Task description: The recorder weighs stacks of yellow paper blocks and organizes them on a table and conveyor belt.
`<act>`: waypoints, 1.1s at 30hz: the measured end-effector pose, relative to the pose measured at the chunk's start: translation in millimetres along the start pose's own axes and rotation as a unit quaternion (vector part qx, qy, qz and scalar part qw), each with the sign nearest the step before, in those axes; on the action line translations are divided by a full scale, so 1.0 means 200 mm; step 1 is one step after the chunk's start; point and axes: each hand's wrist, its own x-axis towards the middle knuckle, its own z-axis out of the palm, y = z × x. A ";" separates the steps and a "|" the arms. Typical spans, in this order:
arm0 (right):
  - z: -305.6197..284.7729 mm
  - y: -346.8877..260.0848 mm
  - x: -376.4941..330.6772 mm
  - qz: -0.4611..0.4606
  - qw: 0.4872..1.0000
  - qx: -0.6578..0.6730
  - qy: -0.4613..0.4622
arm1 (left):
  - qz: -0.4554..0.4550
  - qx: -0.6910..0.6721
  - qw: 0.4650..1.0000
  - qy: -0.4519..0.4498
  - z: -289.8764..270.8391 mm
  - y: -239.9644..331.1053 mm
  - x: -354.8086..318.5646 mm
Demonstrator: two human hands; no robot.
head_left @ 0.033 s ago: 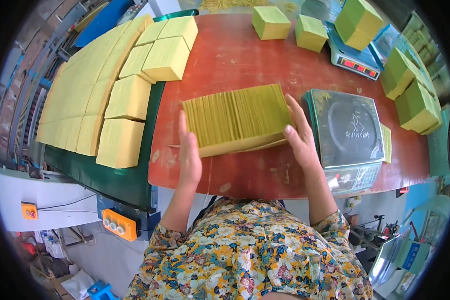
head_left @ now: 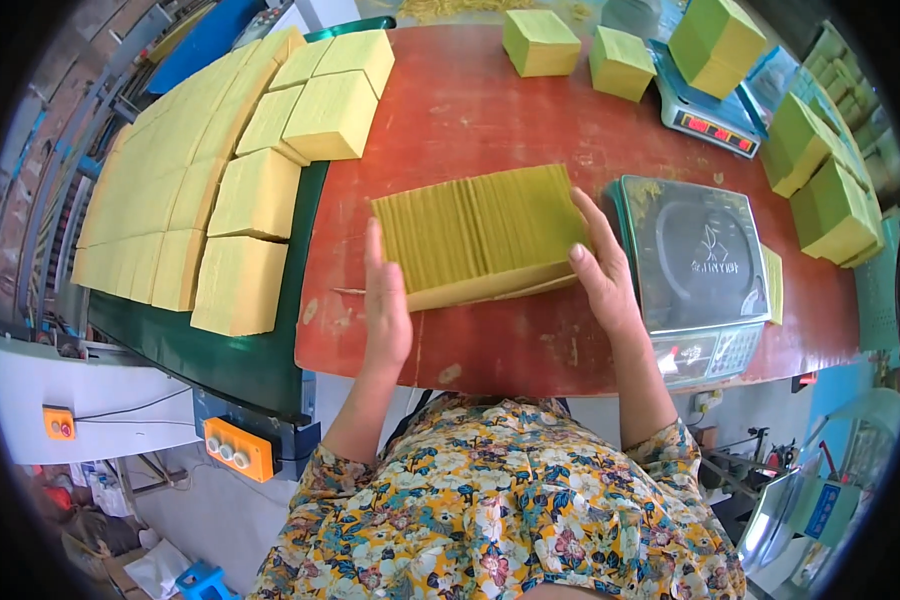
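A long stack of yellow paper sheets (head_left: 480,228), its many edges facing up, is held between my two palms over the red tabletop. My left hand (head_left: 385,300) presses flat against its left end, thumb on the near side. At the opposite end, my right hand (head_left: 605,265) grips with the thumb on the near corner and the fingers along the end. The stack slopes slightly, its right end farther from me. Whether its underside touches the table is hard to tell. Right beside my right hand is a weighing scale (head_left: 695,250) with a dark, clear-covered top.
Many yellow paper blocks (head_left: 235,195) stand in rows on a green surface (head_left: 305,235) at the left. Two more blocks (head_left: 542,45) sit at the far edge of the red table (head_left: 450,120). A second scale (head_left: 710,125) carries a tall block; further blocks (head_left: 835,215) line the right side.
My left hand has shifted slightly to the right, pushing the stack's left end inward. The right hand has hardly moved.
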 end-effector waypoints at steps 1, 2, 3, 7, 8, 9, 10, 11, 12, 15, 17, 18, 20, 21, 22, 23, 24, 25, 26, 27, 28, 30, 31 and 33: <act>-0.02 0.00 0.00 -0.010 0.997 -0.071 0.015 | 0.039 0.040 0.998 -0.020 0.05 0.00 -0.01; -0.03 0.01 0.01 -0.002 0.997 -0.077 0.029 | 0.075 0.072 0.994 -0.039 0.09 0.00 -0.02; -0.05 0.01 0.01 0.014 0.995 -0.083 0.048 | 0.096 0.093 0.990 -0.048 0.13 0.00 -0.02; -0.09 0.01 0.03 0.031 0.991 -0.107 0.070 | 0.099 0.157 0.981 -0.061 0.17 0.04 0.00; -0.10 -0.01 0.03 0.029 0.991 -0.113 0.061 | 0.095 0.175 0.978 -0.062 0.16 0.07 0.01; -0.11 -0.03 0.04 0.019 0.984 -0.165 0.057 | 0.083 0.181 0.977 -0.079 0.13 0.09 0.02; -0.13 -0.05 0.04 0.003 0.976 -0.214 0.049 | 0.062 0.177 0.978 -0.088 0.10 0.12 0.03; -0.14 -0.07 0.06 -0.020 0.964 -0.262 0.044 | 0.046 0.151 0.983 -0.092 0.08 0.14 0.04; -0.15 -0.10 0.07 -0.018 0.960 -0.277 0.030 | 0.029 0.127 0.987 -0.096 0.06 0.17 0.04; -0.16 -0.17 0.14 -0.018 0.947 -0.320 0.003 | 0.083 0.243 0.963 -0.075 0.04 0.22 0.09; -0.14 -0.21 0.18 -0.013 0.932 -0.362 0.000 | 0.067 0.297 0.949 -0.084 0.06 0.23 0.11; -0.12 -0.22 0.21 -0.045 0.916 -0.397 -0.022 | 0.065 0.319 0.942 -0.087 0.07 0.23 0.12; -0.09 -0.25 0.26 -0.092 0.878 -0.468 -0.035 | 0.086 0.359 0.925 -0.095 0.12 0.22 0.12; -0.09 -0.27 0.28 -0.149 0.874 -0.462 -0.030 | 0.079 0.376 0.918 -0.096 0.14 0.21 0.11; -0.08 -0.28 0.30 -0.180 0.869 -0.460 -0.022 | 0.110 0.380 0.914 -0.093 0.17 0.19 0.10; -0.07 -0.29 0.31 -0.251 0.853 -0.457 -0.007 | 0.126 0.385 0.910 -0.088 0.19 0.18 0.09; -0.06 -0.31 0.31 -0.232 0.857 -0.459 -0.019 | 0.137 0.392 0.906 -0.086 0.22 0.16 0.08; -0.04 -0.32 0.31 -0.251 0.852 -0.459 -0.024 | 0.139 0.390 0.906 -0.089 0.22 0.15 0.08; -0.02 -0.33 0.31 -0.280 0.831 -0.481 -0.013 | 0.135 0.380 0.911 -0.089 0.23 0.15 0.08; 0.05 -0.33 0.32 -0.294 0.816 -0.495 -0.045 | 0.132 0.370 0.915 -0.088 0.24 0.14 0.08; 0.09 -0.34 0.31 -0.233 0.823 -0.503 -0.124 | 0.138 0.359 0.919 -0.085 0.23 0.14 0.08; 0.13 -0.37 0.33 -0.129 0.800 -0.527 -0.255 | 0.121 0.342 0.927 -0.094 0.22 0.15 0.09; 0.12 -0.39 0.35 -0.109 0.808 -0.515 -0.264 | 0.115 0.326 0.934 -0.094 0.22 0.16 0.09; 0.09 -0.44 0.39 -0.259 0.827 -0.474 -0.155 | 0.088 0.269 0.956 -0.083 0.22 0.17 0.09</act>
